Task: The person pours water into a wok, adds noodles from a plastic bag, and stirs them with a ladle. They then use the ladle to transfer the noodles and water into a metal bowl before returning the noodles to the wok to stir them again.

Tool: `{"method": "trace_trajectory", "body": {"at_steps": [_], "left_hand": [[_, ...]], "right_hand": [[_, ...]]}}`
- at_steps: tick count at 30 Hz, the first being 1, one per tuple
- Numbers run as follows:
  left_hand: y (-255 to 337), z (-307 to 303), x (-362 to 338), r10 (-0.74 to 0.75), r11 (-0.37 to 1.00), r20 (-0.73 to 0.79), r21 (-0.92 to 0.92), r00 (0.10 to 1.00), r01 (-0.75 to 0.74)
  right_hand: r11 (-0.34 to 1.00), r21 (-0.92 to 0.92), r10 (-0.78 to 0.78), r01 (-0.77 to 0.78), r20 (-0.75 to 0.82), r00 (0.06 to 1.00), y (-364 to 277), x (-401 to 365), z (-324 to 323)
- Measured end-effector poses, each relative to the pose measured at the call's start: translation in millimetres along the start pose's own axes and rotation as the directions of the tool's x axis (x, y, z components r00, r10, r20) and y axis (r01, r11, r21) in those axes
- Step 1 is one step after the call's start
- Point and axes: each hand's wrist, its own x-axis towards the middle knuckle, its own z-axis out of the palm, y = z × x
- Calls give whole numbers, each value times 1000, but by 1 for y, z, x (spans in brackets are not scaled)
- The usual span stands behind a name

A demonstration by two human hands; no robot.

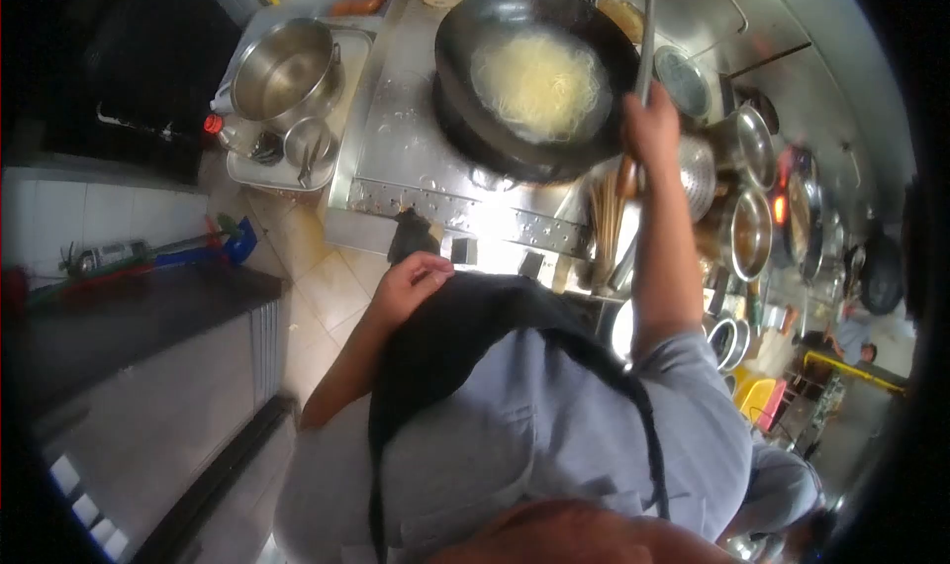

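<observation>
A large dark wok (pixel 455 69) sits on the steel stove (pixel 396 119) with pale noodles (pixel 539 84) in liquid inside it. At the wok's right side my right hand (pixel 651 127) is closed around a long metal handle (pixel 648 49) that runs upward past the rim. Below the wok, at the front edge of the stove, my left hand (pixel 414 282) rests by the black apron (pixel 445 336) with its fingers curled; whether it holds anything is too small to tell. A dark cloth (pixel 414 235) hangs just above it.
On the left stands a tray (pixel 346 99) with a steel pot (pixel 282 69) and a red-capped bottle (pixel 226 129). Chopsticks (pixel 606 218), a perforated ladle (pixel 698 176) and steel pots (pixel 750 233) crowd the right. Another person (pixel 782 485) is at lower right.
</observation>
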Motion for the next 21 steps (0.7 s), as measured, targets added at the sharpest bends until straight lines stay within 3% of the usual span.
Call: {"method": "trace_trajectory", "body": {"at_steps": [1, 3, 4, 6, 9, 11, 19, 21], "left_hand": [[-1, -2, 0, -19, 999, 0, -45, 1000, 19], [-4, -5, 3, -9, 1000, 20, -25, 1000, 9], [-2, -6, 5, -14, 1000, 29, -1, 999, 14], [0, -5, 9, -17, 999, 51, 28, 999, 16], [5, -2, 18, -54, 998, 75, -10, 996, 55], [15, -1, 24, 6, 980, 140, 194, 990, -34], [23, 14, 51, -2, 981, 265, 187, 964, -49], [29, 18, 54, -3, 977, 281, 206, 960, -57]], "right_hand": [[978, 143, 142, -153, 84, 986, -12, -25, -13], [977, 208, 32, -45, 67, 997, 51, -36, -15], [977, 209, 36, -47, 55, 998, 53, -49, -22], [844, 432, 214, -318, 272, 938, 58, -82, -39], [796, 500, 223, -341, 281, 933, 60, -120, -44], [815, 451, 265, -365, 271, 926, 58, -138, -47], [858, 369, 333, -359, 133, 933, 83, -174, -40], [933, 258, 240, -252, 78, 968, 86, -177, -39]]}}
